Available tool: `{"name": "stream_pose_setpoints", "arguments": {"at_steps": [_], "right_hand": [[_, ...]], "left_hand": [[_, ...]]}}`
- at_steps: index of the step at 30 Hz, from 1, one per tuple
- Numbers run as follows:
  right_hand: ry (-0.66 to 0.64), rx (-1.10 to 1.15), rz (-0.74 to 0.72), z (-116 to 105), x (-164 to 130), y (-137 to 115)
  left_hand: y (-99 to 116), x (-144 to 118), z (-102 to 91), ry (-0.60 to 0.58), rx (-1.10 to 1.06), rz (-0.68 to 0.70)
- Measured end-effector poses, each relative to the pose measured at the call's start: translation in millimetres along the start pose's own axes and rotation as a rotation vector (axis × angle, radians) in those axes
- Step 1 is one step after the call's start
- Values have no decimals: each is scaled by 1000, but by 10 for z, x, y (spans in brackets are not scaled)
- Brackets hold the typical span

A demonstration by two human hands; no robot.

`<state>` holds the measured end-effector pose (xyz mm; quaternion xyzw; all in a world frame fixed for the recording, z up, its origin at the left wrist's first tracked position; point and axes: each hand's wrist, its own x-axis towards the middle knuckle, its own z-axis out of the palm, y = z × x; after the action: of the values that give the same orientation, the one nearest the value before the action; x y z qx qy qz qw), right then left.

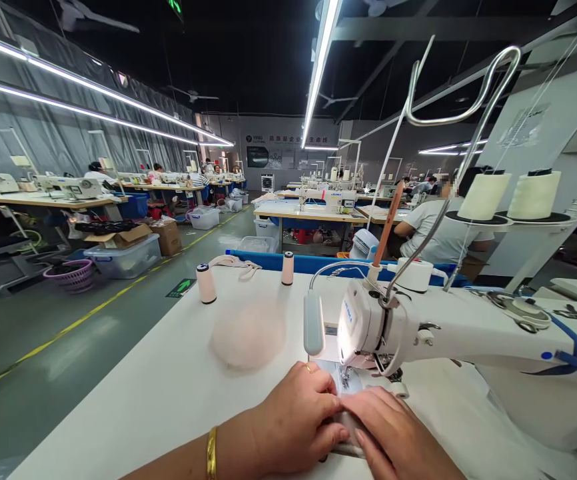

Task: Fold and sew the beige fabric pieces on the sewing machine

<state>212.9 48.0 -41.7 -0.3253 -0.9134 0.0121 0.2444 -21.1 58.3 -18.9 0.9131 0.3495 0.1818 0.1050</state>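
My left hand (301, 417), wearing a ring and a gold bangle, is closed just in front of the needle area of a white sewing machine (361, 327). Opposite it, my right hand (398, 430) has its fingers bent and pressed together, the fingertips of both hands meeting. Between them a bit of pale fabric (351, 425) shows; most of it is hidden under the fingers. The presser foot (344, 379) is lit by the machine's lamp. Left of the machine, a round, sheer pale-pink fabric piece (249, 333) lies on the white table (133, 400).
Two pink thread spools (206, 285) (287, 269) stand at the table's far side beside a fabric strip (236, 263). Cream thread cones (483, 195) sit on a stand at right. Scissors (571, 311) lie behind the machine arm. A person (431, 227) sits ahead at right.
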Motion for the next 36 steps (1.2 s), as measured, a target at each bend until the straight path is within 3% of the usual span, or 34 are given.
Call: {"name": "stream_pose_setpoints", "arguments": {"at_steps": [6, 10, 16, 21, 29, 36], "right_hand": [[34, -129, 0, 36, -137, 214], [40, -37, 29, 33, -142, 110], [-57, -2, 165, -56, -73, -4], [-31, -11, 129, -82, -87, 27], [4, -23, 111, -74, -96, 36], [32, -82, 118, -73, -74, 24]], "left_hand": [[41, -17, 38, 13, -43, 20], [64, 0, 29, 15, -97, 67], [-25, 55, 61, 51, -131, 10], [-39, 63, 121, 86, -128, 99], [55, 72, 60, 74, -82, 122], [-4, 57, 197, 177, -35, 130]]}}
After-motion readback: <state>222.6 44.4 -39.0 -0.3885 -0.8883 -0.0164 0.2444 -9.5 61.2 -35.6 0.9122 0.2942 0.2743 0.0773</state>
